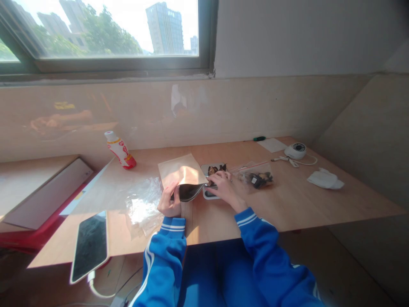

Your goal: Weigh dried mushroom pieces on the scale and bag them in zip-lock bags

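A brown paper pouch with a dark lining [182,170] lies on the table, its mouth gaping toward me. My left hand [170,201] pinches the near left edge of that mouth. At the pouch's right corner is my right hand [223,187], fingers bent over a white tray [209,197]; whether they grip the pouch's corner or a small piece is unclear. Dark brown, dried-looking pieces [215,169] lie in the tray, partly covered by this hand. Just right of it rests a clear zip bag [255,175] with similar dark pieces inside.
Crumpled clear plastic [143,204] lies left of the pouch. Further left are a red-and-white bottle [120,150] and a phone on a cable [91,245], overhanging the front edge. To the right sit a white dome camera [295,150], a white tissue [326,179] and a green-handled tool [259,138].
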`<control>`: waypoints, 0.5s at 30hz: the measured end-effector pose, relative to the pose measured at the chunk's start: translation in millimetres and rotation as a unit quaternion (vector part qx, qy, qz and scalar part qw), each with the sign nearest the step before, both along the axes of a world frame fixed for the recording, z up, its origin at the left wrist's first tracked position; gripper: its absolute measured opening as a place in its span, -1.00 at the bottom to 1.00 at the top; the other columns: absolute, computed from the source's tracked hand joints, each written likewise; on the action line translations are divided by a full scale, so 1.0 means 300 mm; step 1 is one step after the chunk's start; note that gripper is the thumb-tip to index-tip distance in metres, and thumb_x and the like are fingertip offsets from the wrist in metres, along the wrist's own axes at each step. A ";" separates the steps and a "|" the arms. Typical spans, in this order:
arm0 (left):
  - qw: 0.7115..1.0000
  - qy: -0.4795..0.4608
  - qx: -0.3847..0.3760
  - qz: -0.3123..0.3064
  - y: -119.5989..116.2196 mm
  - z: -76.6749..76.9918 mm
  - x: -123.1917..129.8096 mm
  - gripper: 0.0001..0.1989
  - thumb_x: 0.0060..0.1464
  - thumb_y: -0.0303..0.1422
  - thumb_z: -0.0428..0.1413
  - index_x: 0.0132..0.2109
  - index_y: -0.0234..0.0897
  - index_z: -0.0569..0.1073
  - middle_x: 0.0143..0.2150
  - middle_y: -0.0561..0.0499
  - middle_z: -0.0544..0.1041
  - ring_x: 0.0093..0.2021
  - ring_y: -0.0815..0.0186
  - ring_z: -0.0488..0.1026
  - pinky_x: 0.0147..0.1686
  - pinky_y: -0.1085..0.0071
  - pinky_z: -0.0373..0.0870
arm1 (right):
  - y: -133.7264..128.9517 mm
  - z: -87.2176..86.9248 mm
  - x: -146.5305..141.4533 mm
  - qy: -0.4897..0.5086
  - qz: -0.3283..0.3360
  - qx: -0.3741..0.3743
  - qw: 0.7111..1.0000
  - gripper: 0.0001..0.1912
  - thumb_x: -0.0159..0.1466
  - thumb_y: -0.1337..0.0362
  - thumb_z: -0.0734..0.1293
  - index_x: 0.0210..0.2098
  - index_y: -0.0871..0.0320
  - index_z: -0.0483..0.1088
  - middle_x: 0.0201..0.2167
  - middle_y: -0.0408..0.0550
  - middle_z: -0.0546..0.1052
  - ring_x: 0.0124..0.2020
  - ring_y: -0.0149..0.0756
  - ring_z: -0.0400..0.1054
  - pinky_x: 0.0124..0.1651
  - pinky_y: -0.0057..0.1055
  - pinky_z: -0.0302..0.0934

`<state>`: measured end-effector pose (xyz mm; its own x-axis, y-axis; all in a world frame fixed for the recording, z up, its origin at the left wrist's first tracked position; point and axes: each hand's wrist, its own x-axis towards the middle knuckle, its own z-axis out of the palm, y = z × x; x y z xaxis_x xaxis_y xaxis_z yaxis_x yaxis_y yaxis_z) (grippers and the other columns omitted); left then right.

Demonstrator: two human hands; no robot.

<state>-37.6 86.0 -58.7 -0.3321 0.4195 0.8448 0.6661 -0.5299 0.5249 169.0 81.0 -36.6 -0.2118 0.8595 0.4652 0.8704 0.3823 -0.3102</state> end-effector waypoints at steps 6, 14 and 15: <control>1.000 0.004 0.005 0.004 0.004 -0.007 -0.002 -0.85 0.08 -0.42 0.15 -0.19 -0.25 0.57 -0.28 -0.03 0.64 -0.29 0.28 0.58 -0.28 0.44 0.47 | 0.013 0.002 0.010 0.006 -0.021 -0.005 1.000 -0.82 0.29 0.27 0.30 -0.12 0.10 0.46 -0.17 -0.02 0.57 -0.04 -0.13 0.24 0.04 -0.15 -0.07; 0.999 0.009 0.033 0.008 0.014 -0.001 -0.003 -0.87 0.04 -0.45 0.18 -0.22 -0.30 0.58 -0.31 -0.04 0.64 -0.31 0.27 0.58 -0.28 0.43 0.49 | -0.048 0.045 -0.025 0.141 -0.005 0.096 0.985 -0.82 0.32 0.34 0.20 -0.21 0.12 0.45 -0.18 -0.01 0.52 -0.09 -0.19 0.31 0.01 -0.18 0.09; 0.999 0.006 0.030 0.007 0.015 -0.002 -0.002 -0.87 0.05 -0.44 0.18 -0.22 -0.30 0.58 -0.31 -0.04 0.64 -0.31 0.27 0.58 -0.27 0.43 0.49 | -0.077 0.057 -0.047 0.178 0.018 0.111 0.978 -0.81 0.32 0.37 0.18 -0.24 0.13 0.43 -0.25 -0.02 0.52 -0.14 -0.23 0.33 -0.01 -0.23 0.14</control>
<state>-38.3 90.6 -59.4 -0.3267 0.3628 0.8727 0.6797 -0.5514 0.4836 154.8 57.9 -19.5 -0.0302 0.7240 0.6891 0.7077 0.5024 -0.4968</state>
